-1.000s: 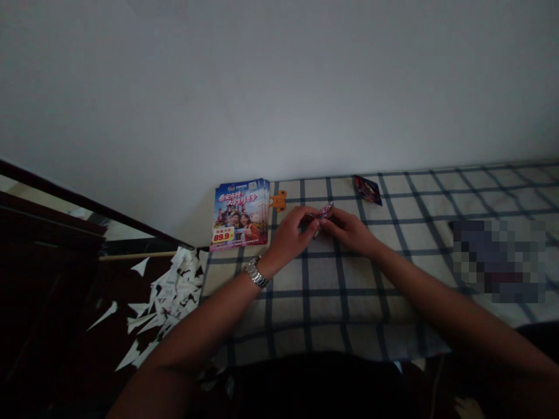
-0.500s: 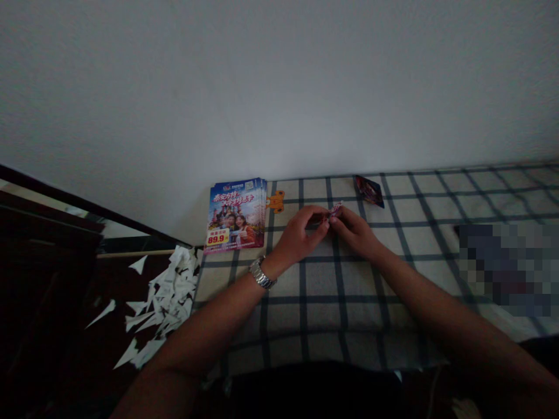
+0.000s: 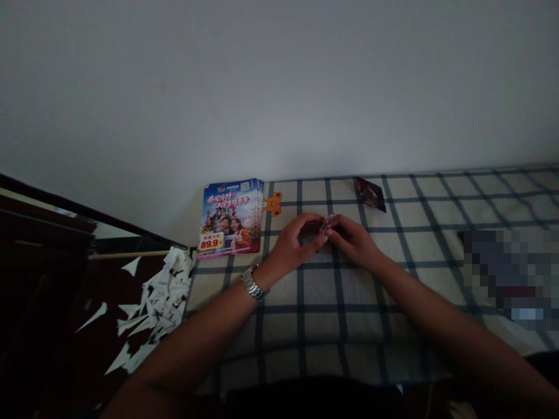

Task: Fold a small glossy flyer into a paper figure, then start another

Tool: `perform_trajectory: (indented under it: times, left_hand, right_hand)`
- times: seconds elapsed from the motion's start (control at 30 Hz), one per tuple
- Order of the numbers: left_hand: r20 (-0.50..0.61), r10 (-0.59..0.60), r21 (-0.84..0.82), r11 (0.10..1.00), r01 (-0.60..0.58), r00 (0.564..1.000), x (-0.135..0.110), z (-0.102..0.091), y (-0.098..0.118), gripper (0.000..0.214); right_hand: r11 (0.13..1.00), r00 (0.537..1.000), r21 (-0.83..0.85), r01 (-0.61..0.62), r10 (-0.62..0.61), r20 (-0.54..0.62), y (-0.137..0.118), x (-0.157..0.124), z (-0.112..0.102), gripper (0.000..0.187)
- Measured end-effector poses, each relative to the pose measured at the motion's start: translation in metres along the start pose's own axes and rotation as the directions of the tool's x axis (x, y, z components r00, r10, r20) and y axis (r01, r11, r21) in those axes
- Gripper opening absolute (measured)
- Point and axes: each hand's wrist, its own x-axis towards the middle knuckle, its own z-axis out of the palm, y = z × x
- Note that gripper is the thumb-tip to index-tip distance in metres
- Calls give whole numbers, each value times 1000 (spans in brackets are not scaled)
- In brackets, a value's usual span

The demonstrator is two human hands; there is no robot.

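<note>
A small folded piece of printed paper [image 3: 328,221], pinkish and patterned, is pinched between my two hands above the checked cloth. My left hand [image 3: 301,240], with a metal watch on its wrist, is closed on the paper's left side. From the right, my right hand [image 3: 353,240] grips it with thumb and fingers. Most of the paper is hidden by the fingers, so its full shape cannot be made out. To the left of my hands lies a stack of colourful flyers [image 3: 231,218], with an orange bear-shaped piece [image 3: 273,204] beside it.
A dark folded printed paper [image 3: 370,194] rests near the wall [image 3: 305,87]. Folded white papers [image 3: 163,291] lie heaped on the floor at left. A blurred-out dark object [image 3: 506,267] is on the checked cloth [image 3: 279,320] at right.
My hands have shifted slightly down and left, and the paper between them is tilted more upright. The whole view has moved a little.
</note>
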Motion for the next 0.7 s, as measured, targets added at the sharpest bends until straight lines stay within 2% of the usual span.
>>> perform_trajectory:
  times: [0.13,0.37,0.7]
  left_hand:
    - [14,-10,-44,999,11,1000,0,-1,-2,38]
    - [-13,-21,-38,999,20,1000,0,-1,-3,40]
    - [5,-10,-45,999,10,1000,1,-3,-6,40]
  right_hand:
    - [998,999,36,-51,52,-17,3,-2,-1,22]
    - [984,993,146,-105,112,-40,-1,-2,2,31]
    - [984,990,112,-135,139,-25,2,-2,0,35]
